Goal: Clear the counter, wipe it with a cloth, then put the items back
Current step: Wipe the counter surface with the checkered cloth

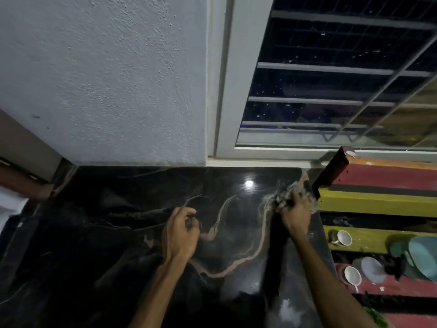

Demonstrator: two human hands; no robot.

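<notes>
The counter [113, 233] is glossy black stone with pale pink veins, bare of items. My right hand [296, 215] is shut on a grey, frayed cloth [287, 194] and presses it on the counter near the far right edge. My left hand [181, 233] rests on the middle of the counter, fingers curled, holding nothing that I can see. The removed items lie to the right of the counter: a white cup [344, 237], a white bowl [352, 276], a grey plate [372, 268] and teal plates [423, 256].
A red, yellow and black striped wooden surface [378, 202] lies to the right of the counter and lower, holding the dishes. A textured white wall [106, 79] backs the counter. A barred window [331, 79] is at the upper right. Another person's arm [21, 183] shows at the left edge.
</notes>
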